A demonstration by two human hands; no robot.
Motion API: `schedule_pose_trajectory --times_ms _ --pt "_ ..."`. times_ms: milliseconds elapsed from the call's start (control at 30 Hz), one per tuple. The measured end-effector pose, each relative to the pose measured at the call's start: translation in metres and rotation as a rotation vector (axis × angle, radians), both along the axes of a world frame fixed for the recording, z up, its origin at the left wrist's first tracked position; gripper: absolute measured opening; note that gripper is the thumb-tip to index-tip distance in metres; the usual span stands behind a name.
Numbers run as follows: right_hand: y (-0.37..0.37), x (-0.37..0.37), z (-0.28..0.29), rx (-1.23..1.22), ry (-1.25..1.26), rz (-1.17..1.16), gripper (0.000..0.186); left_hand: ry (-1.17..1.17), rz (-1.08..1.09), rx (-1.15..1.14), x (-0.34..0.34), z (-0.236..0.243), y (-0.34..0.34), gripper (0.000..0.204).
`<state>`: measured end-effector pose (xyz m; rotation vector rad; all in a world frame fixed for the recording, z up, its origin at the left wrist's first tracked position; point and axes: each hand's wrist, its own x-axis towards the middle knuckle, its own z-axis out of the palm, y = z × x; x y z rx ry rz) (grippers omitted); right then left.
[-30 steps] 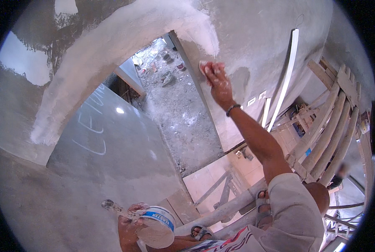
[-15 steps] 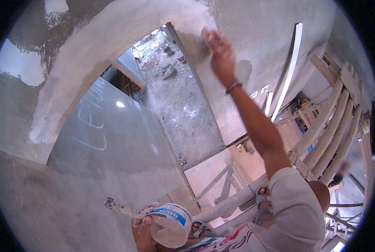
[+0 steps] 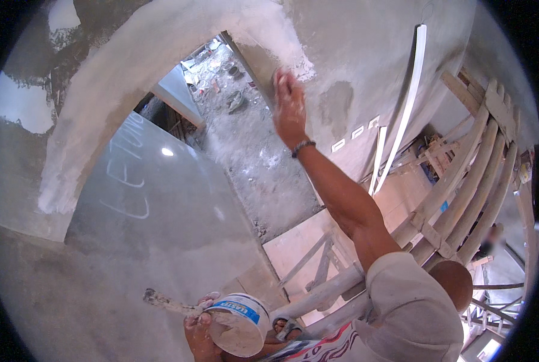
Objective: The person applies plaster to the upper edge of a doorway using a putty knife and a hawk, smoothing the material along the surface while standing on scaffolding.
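Note:
In my left hand, low in view, is a small white plastic bucket with a blue label, tilted and smeared inside with pale paste. A paste-caked tool with a stick-like shape juts out to the left from under the same fingers; its kind is unclear. My right arm stretches up to the wall. There my right hand, whitened with powder, presses its closed fingers on the grey strip beside the arched opening. A thin greyish edge shows by the fingertips, too small to name. White plaster bands the arch above.
Wooden poles lashed together stand at the right, near a white conduit and wall boxes. A wooden beam runs under my sandalled foot. Rubble-strewn floor shows through the opening. Another person is far right.
My right hand has moved down and slightly left along the wall, from the white plaster's end to the grey strip below. My left hand keeps the bucket and tool.

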<state>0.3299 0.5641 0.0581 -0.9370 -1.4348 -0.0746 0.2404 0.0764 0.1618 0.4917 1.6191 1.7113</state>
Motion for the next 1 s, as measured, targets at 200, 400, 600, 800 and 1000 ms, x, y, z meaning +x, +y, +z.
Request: schedule_pose_trajectory --times_ms 200,400,600,800,1000 --pt "-0.013 0.068 0.028 -0.088 -0.411 0.029 0.046 -0.014 0.043 -0.056 0.008 0.002 -0.008 0.035" --pt "0.016 0.096 0.196 0.583 -0.590 0.080 0.033 0.000 0.090 0.011 0.010 -0.004 -0.009 0.033" --pt "0.032 0.082 0.011 0.213 -0.554 0.057 0.040 0.036 0.146 0.057 0.018 0.005 -0.006 0.031" --pt "-0.024 0.066 -0.088 -0.252 -0.246 0.273 0.042 0.026 0.176 0.065 0.029 0.014 -0.021 0.026" --pt "0.007 0.014 -0.047 -0.062 0.188 -0.033 0.055 0.196 0.227 -0.196 0.030 0.035 -0.029 0.049"
